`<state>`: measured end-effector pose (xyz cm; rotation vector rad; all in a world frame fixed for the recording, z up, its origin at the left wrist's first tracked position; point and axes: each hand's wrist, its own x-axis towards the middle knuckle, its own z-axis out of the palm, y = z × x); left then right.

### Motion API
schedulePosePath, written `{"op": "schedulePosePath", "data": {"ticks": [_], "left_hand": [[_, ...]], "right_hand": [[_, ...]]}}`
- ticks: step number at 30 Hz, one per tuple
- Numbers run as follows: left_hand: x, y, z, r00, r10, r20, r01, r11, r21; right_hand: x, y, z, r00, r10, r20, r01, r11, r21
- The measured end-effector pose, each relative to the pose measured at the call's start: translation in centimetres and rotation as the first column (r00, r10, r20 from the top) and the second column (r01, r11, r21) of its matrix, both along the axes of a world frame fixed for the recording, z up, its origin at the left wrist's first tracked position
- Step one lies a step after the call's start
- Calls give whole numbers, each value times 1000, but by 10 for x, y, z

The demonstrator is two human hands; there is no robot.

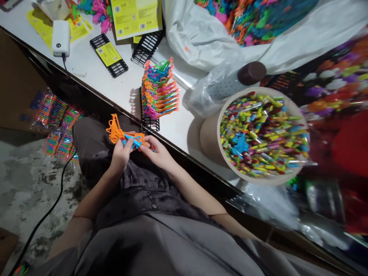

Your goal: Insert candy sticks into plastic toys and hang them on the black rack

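Note:
Above my lap, my left hand [122, 154] grips a flat orange plastic toy piece [114, 129] with openwork in it. A light-blue plastic piece [133, 142] lies across the orange one, under my left thumb. My right hand [156, 151] pinches the right end of these pieces with its fingertips. How the blue and orange parts join is hidden by my fingers. Just beyond my hands, a black slotted rack [150, 125] stands at the table edge, carrying a row of similar multicoloured toys [159, 90].
A large tub [211, 142] of small wrapped pieces stands right. Behind it are a lidded bottle [227, 82] and a white sack [186, 42] of colourful plastic parts. A black labelled rack [108, 55] and white power bank [61, 37] lie left. Bagged toys [59, 126] are below.

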<state>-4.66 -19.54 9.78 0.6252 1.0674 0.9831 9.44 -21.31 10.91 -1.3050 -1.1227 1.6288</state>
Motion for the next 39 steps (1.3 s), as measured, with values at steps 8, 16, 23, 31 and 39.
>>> {"op": "schedulePosePath", "data": {"ticks": [8,16,23,31,39], "left_hand": [[-6,10,5,992,-15,-124,11,999,-36],[-4,10,14,983,-104,-151,94,993,-73],[-5,11,10,977,-148,-156,140,988,-62],[0,4,4,969,-49,-244,44,999,-25],[5,-6,-5,938,32,-345,-32,999,6]], "right_hand": [[23,6,3,995,46,86,-57,991,123],[23,7,3,960,-36,277,-37,967,252],[24,6,-7,941,-97,323,-3,955,296],[29,3,-6,837,-134,531,-157,870,467],[26,-5,-9,762,-69,644,-283,859,426]]}}
